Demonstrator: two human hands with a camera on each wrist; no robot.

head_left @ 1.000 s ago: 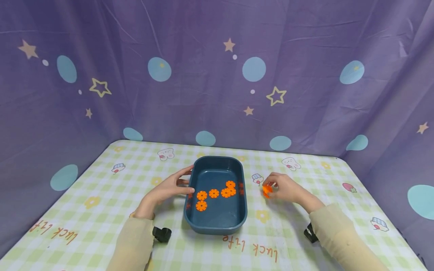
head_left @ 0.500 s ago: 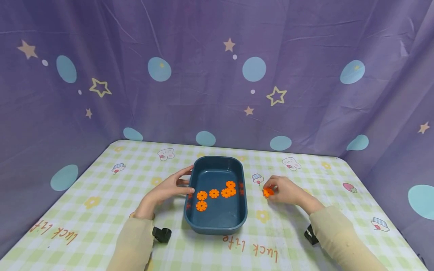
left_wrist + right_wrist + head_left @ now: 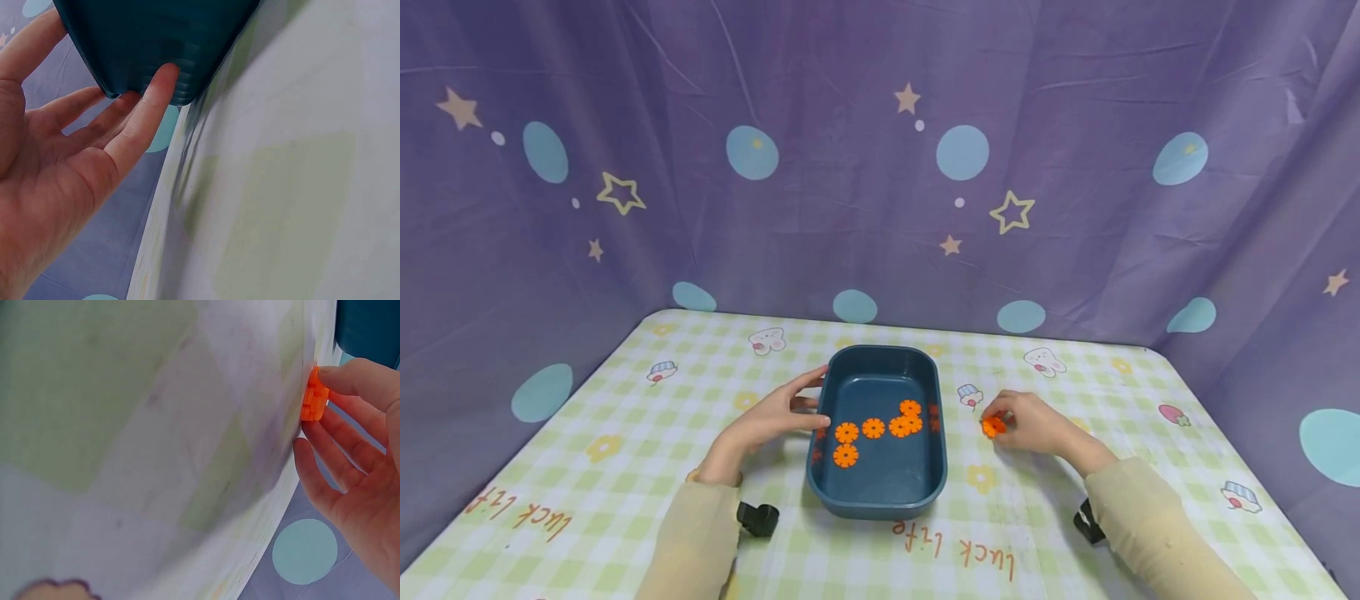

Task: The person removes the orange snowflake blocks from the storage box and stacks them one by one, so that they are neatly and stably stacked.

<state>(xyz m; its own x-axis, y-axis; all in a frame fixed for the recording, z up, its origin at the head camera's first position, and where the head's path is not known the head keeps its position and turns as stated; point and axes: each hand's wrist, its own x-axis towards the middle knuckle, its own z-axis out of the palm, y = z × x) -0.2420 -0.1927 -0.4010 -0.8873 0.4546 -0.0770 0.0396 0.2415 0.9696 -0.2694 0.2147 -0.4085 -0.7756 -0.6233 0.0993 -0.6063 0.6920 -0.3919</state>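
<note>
While the thumb and fingers of the right hand [image 3: 1026,421] are bent around it, a small stack of bright orange, flower-shaped discs with notched edges [image 3: 993,427] sits pinched between them, low over the table to the right of the box. Several layers show along its side in the right wrist view, with the thumb tip pressing one end; whether the stack touches the cloth is hard to tell.

The left hand [image 3: 771,417] has its fingers extended and spread along the outside of a deep, dark teal, rounded rectangular box [image 3: 880,504], the thumb tip at its rim and the fingertips against its smooth wall.

Inside the box, six loose orange discs [image 3: 846,456] lie on the floor: two at the left, one near the middle, and three bunched and overlapping toward the right wall. Orange reflections show on both side walls.

Farther out, pale cream sleeves [image 3: 688,533] cover the forearms, with a black device [image 3: 758,519] at each wrist. Beneath is a green-and-white checked tablecloth [image 3: 1052,542] printed with cartoon figures and lettering; behind hangs a purple curtain [image 3: 850,83] patterned with stars and blue ovals.
</note>
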